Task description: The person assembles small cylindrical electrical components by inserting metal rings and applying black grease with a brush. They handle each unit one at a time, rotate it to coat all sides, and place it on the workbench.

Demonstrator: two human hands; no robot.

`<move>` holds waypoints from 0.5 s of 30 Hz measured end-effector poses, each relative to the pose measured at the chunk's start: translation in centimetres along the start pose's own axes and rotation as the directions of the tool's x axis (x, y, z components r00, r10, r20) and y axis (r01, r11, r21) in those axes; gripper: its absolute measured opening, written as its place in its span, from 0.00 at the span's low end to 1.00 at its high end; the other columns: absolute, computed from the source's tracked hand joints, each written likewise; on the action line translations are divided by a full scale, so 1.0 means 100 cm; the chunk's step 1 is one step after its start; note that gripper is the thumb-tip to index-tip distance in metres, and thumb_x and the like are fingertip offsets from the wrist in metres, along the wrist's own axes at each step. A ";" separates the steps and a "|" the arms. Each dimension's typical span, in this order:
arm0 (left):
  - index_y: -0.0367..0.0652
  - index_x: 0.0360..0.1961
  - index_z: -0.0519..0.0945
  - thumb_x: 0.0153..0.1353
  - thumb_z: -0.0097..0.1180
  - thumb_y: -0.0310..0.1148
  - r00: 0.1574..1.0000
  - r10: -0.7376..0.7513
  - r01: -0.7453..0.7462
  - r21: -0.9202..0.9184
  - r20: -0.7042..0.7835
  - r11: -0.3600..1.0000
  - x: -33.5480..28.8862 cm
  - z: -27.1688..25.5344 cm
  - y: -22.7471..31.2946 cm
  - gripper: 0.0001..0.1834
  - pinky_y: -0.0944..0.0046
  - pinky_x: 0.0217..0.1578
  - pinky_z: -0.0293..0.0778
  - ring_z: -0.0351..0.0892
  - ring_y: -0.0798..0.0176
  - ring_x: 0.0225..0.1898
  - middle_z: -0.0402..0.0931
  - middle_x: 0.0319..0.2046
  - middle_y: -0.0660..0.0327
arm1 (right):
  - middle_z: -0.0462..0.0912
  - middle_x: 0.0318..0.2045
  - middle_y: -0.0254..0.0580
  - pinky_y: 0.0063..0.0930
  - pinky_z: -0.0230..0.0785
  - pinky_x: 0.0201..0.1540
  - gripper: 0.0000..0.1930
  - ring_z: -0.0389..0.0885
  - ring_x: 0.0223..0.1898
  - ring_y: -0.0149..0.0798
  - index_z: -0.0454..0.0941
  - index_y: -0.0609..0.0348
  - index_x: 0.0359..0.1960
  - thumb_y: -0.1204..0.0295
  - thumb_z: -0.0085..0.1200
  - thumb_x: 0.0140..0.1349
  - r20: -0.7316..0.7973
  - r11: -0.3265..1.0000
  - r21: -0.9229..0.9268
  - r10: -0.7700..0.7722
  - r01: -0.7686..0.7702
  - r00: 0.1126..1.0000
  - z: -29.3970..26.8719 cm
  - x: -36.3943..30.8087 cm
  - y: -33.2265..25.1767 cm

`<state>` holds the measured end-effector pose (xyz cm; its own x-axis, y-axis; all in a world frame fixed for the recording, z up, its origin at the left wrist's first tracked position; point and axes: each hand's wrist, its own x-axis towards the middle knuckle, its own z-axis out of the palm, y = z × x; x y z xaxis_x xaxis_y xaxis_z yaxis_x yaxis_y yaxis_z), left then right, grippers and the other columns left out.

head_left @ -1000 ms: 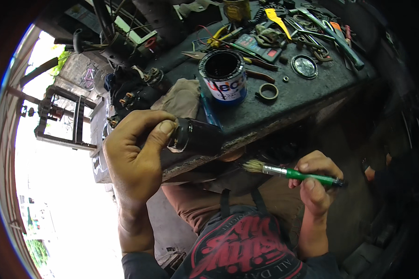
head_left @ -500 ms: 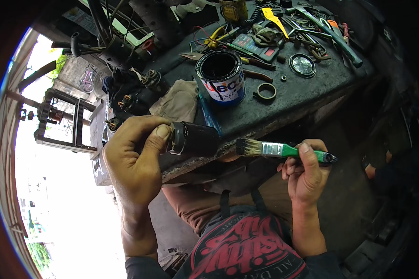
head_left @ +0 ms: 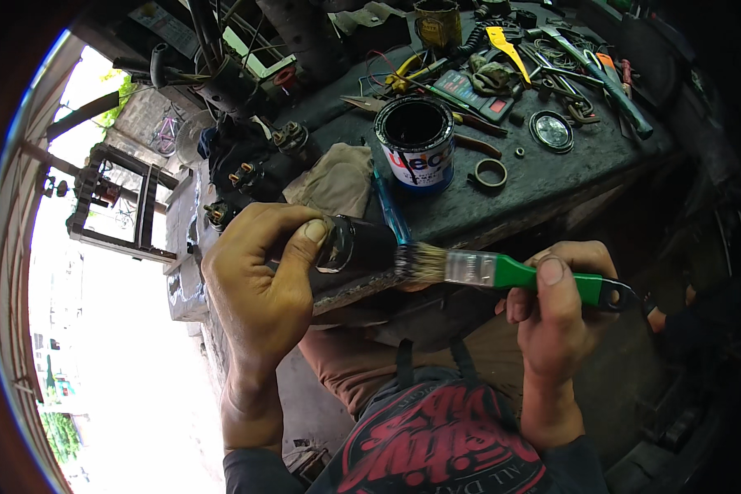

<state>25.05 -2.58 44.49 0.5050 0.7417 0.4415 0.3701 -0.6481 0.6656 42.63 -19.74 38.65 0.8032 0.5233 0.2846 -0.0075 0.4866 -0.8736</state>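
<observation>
While our left hand [head_left: 263, 284] pinches black cylinder [head_left: 368, 247], our right hand [head_left: 561, 317] grips green-handled paintbrush [head_left: 506, 273]; paint can [head_left: 424, 167] beyond both.

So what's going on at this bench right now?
The person's left hand grips one end of a black cylindrical part at the front of the workbench. The right hand holds a green-handled paintbrush, its dark-tipped bristles at or against the part's other end. An open paint can stands beyond them, with a round metal lid to its right.
</observation>
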 end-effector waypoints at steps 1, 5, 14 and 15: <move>0.34 0.35 0.88 0.63 0.64 0.20 1.000 0.022 -0.022 0.010 -0.006 1.000 0.000 0.000 0.001 0.03 0.64 0.38 0.78 0.84 0.60 0.33 0.85 0.31 0.55 | 0.83 0.26 0.37 0.21 0.70 0.26 0.06 0.77 0.23 0.23 0.81 0.63 0.37 0.77 0.66 0.64 0.020 0.997 -0.056 -0.056 0.057 0.998 0.006 0.003 -0.003; 0.34 0.35 0.88 0.62 0.65 0.20 0.997 0.082 -0.081 0.072 -0.014 0.994 -0.003 -0.002 0.004 0.02 0.63 0.36 0.78 0.84 0.60 0.32 0.85 0.30 0.55 | 0.83 0.25 0.35 0.20 0.71 0.26 0.07 0.78 0.23 0.23 0.81 0.64 0.35 0.77 0.69 0.62 0.190 0.956 -0.181 -0.196 0.230 0.962 0.033 0.017 -0.012; 0.35 0.35 0.88 0.61 0.67 0.21 0.994 0.107 -0.104 0.089 -0.034 0.991 -0.009 -0.005 -0.004 0.02 0.61 0.35 0.78 0.84 0.56 0.31 0.84 0.30 0.54 | 0.80 0.20 0.36 0.18 0.67 0.20 0.07 0.74 0.18 0.22 0.79 0.64 0.34 0.74 0.63 0.67 0.263 0.925 -0.264 -0.203 0.273 0.943 0.047 0.026 -0.012; 0.35 0.35 0.88 0.61 0.67 0.21 0.992 0.117 -0.113 0.091 -0.043 0.989 -0.008 -0.005 -0.005 0.02 0.61 0.35 0.78 0.84 0.55 0.31 0.84 0.30 0.54 | 0.81 0.21 0.35 0.18 0.67 0.21 0.06 0.74 0.19 0.22 0.80 0.64 0.34 0.75 0.64 0.66 0.192 0.944 -0.249 -0.172 0.217 0.966 0.047 0.025 -0.012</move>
<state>24.04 -2.75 44.10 0.5111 0.6675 0.5415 0.3806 -0.7406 0.5537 41.84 -15.71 42.29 0.6628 0.5566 0.5009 0.3160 0.3985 -0.8610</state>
